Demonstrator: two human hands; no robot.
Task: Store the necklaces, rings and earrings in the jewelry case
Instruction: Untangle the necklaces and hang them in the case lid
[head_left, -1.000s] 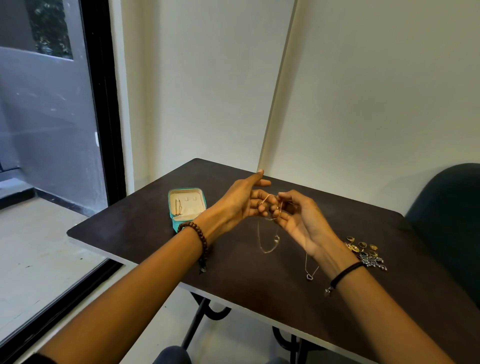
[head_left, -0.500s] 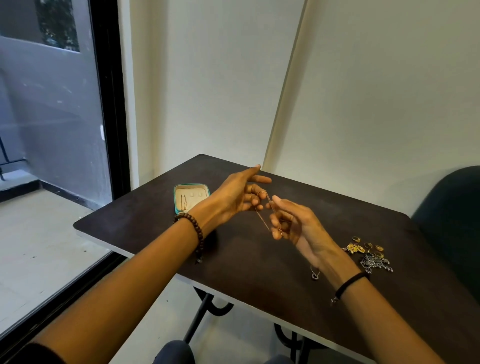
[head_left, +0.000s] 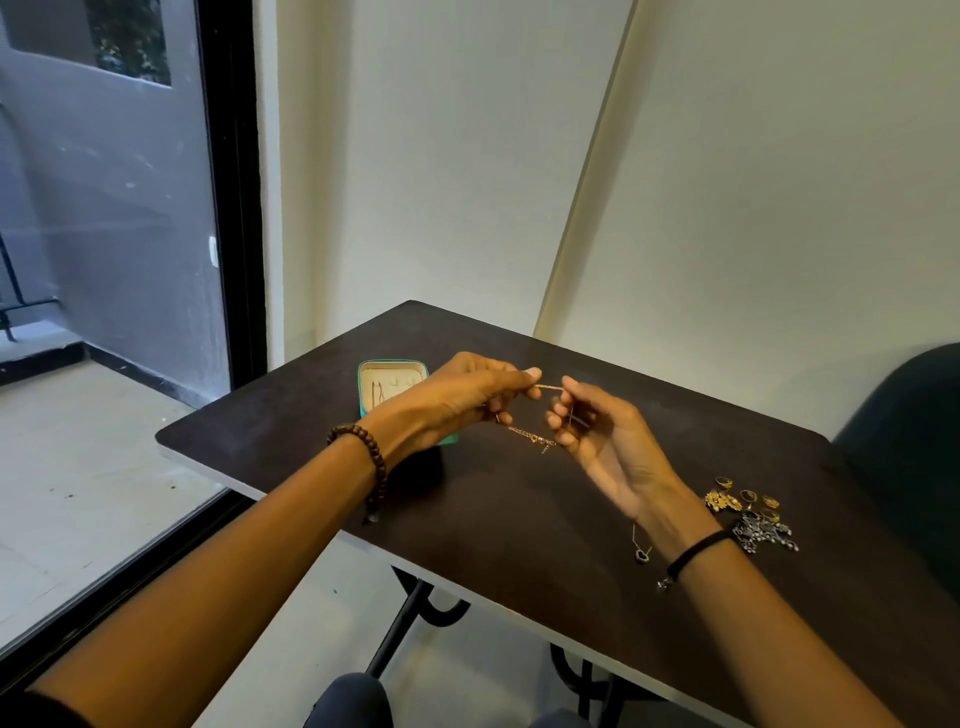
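A thin gold necklace (head_left: 535, 439) is stretched between my two hands above the dark table (head_left: 519, 514). My left hand (head_left: 467, 395) pinches one part of the chain at its fingertips. My right hand (head_left: 597, 431) pinches another part, palm up, and the clasp end dangles between them. The open teal jewelry case (head_left: 389, 382) lies just behind my left hand, with a pair of earrings on its cream lining. A second necklace with a dark pendant (head_left: 642, 552) lies under my right wrist. Gold rings and earrings (head_left: 743, 499) and a silver piece (head_left: 763, 535) sit at the right.
The table's front edge runs diagonally below my forearms, with black metal legs (head_left: 410, 618) beneath. A dark green chair (head_left: 909, 426) stands at the far right. A glass door with a black frame (head_left: 228, 208) is at the left. White walls back the table.
My hands have pulled the gold chain taut and moved slightly apart. My left hand's fingers have closed into a pinch where the index finger was pointing out before.
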